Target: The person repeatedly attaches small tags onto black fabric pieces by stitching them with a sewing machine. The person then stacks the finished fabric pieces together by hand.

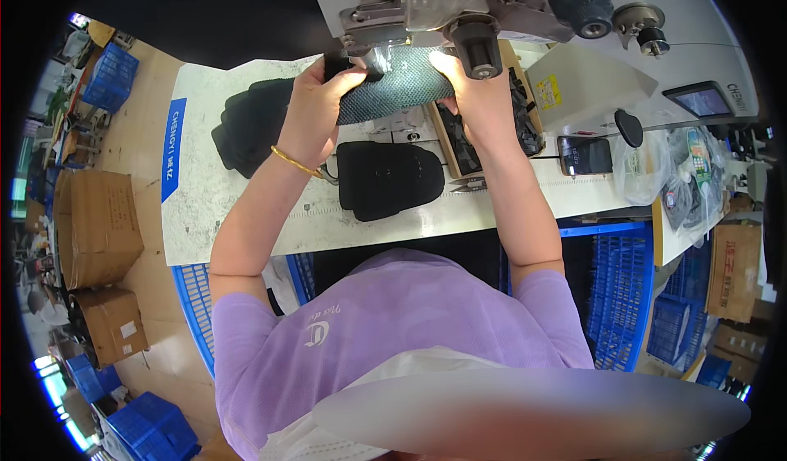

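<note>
Under the head of a sewing machine (590,92), a dark grey-green mesh fabric piece (393,90) is stretched between my two hands, lit by a bright lamp. My left hand (313,109) grips its left edge, thumb on top, with some black material beside the thumb. Its right edge is pinched by my right hand (484,104), partly behind a dark machine knob. Closer to me, a black rounded fabric piece (389,181) lies flat on the white table (287,231). Left of my left hand sits an overlapping pile of black fabric pieces (258,125). Needle and presser foot are hard to make out.
A cardboard box of small black strips (461,149) stands beside my right forearm. Farther right are a phone (586,155) and a clear plastic bag (643,166). A small metal tool (469,186) lies near the box. Blue baskets (619,297) flank me below the table.
</note>
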The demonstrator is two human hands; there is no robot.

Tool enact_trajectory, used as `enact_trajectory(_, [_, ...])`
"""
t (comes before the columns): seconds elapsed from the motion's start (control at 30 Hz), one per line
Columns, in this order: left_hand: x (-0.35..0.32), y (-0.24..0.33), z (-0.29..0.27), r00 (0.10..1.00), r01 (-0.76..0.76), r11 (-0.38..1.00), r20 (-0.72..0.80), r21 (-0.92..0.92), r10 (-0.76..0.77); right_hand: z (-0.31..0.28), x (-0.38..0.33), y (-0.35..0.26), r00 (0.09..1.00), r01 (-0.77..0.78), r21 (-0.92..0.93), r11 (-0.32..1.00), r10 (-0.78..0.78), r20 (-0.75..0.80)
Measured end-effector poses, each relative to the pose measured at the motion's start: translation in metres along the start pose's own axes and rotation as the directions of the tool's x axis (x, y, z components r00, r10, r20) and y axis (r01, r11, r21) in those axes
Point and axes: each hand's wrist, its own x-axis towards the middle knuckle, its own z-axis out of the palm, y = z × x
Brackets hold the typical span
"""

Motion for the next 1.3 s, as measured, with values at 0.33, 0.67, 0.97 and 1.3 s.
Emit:
enact_trajectory(0.33, [-0.006, 0.002, -0.008, 0.999, -0.004, 0.973, -0.048, -0.231, -0.008, -0.003, 0.000, 0.003, 0.999, 0.020, 0.026, 0.999, -0.020, 0.025])
enact_trajectory(0.67, [-0.017, 0.012, 0.011, 0.994, 0.111, 0.994, 0.011, -0.020, -0.111, -0.006, -0.007, -0.002, 0.999, -0.032, -0.098, 0.995, 0.032, 0.005])
enact_trajectory(0.97, [-0.041, -0.008, -0.004, 0.970, 0.187, 0.965, 0.188, -0.182, -0.153, -0.006, -0.040, -0.009, 0.994, -0.036, -0.037, 0.999, 0.039, 0.106])
enact_trajectory(1.3, [-0.042, -0.002, 0.010, 0.973, 0.181, 0.971, 0.170, -0.158, -0.154, -0.002, -0.046, 0.000, 0.995, -0.001, -0.003, 1.000, 0.001, 0.098])
